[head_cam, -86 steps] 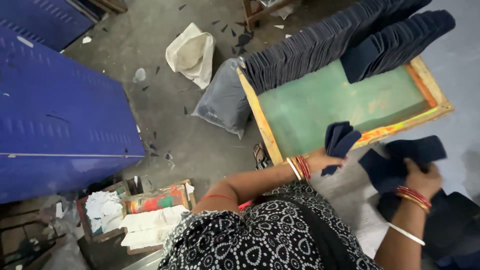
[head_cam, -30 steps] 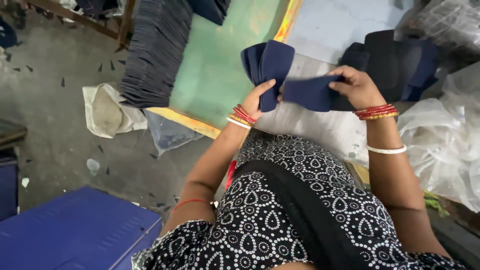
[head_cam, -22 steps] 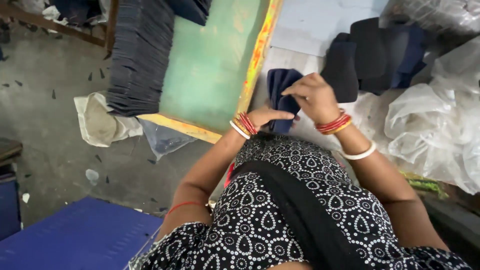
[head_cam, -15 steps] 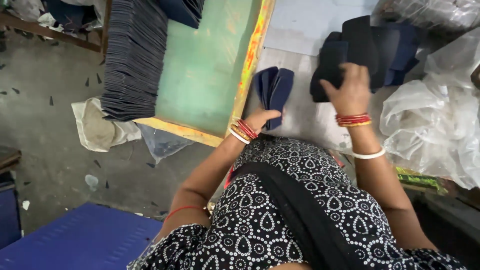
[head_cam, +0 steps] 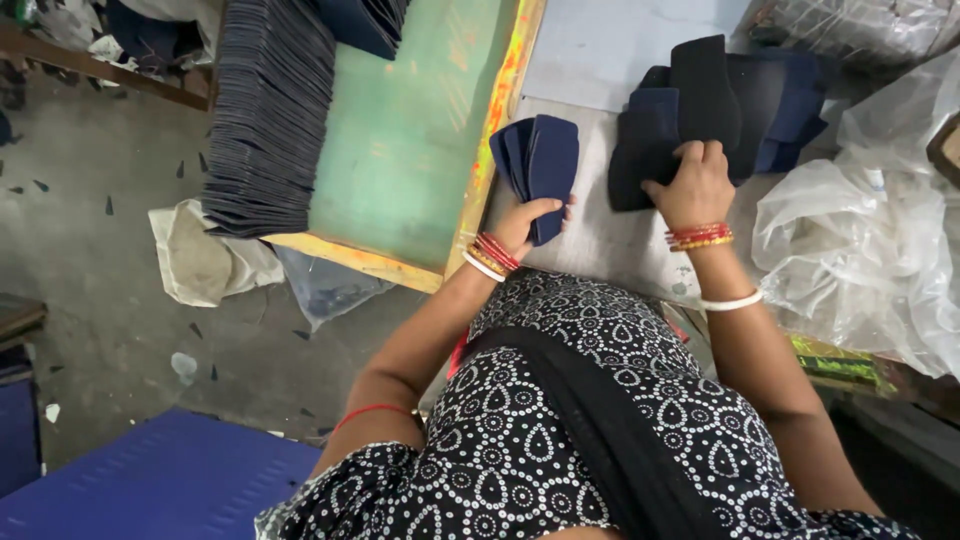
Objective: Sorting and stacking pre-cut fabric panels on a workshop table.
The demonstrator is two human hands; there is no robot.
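where half a second ago the right hand (head_cam: 695, 185) hovered raised over the dark pile with its fingers spread, it now rests down on the loose heap of dark blue fabric pieces (head_cam: 720, 110), fingers curled onto the top pieces, though whether it has one pinched cannot be told; the left hand (head_cam: 528, 222) has stayed put, clenched around the bottom of a fanned bunch of navy pieces (head_cam: 538, 165) held upright just beside the board's yellow edge, over the pale tabletop (head_cam: 620, 50)

the bunch is several flat, elongated cut shapes with rounded tops, overlapping like cards, matte navy; the heap under the right hand holds similar shapes lying crossed at different angles, some nearly black

to the left lies a green board with a yellow-orange rim (head_cam: 400, 150), and on its far side a long row of stacked dark grey pieces (head_cam: 270, 110) set on edge; crumpled clear plastic sheeting (head_cam: 870, 230) bulges at the right, close to the heap; below the board, on the grey floor, sit a pale sack (head_cam: 200, 260) and a blue panel (head_cam: 170, 480); the person's patterned black-and-white garment fills the foreground and hides the near table edge
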